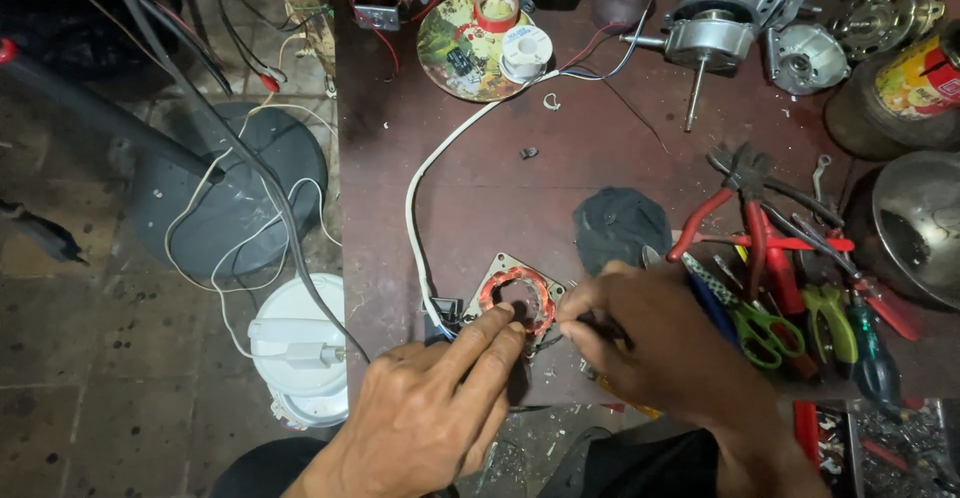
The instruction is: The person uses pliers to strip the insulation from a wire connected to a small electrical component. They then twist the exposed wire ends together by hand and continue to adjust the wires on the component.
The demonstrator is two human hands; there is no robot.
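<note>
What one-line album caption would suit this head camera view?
Both hands, left and right, work on a copper-wound motor stator at the edge of a tool-strewn workbench.

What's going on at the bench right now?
A person is bent over a motor winding of copper coils in a metal frame, lying at the near edge of the table. The left hand rests its fingers on the coils, while the right hand pinches something small beside them; what it is cannot be told. A white cable runs to the winding. Pliers and screwdrivers lie to the right.
</note>
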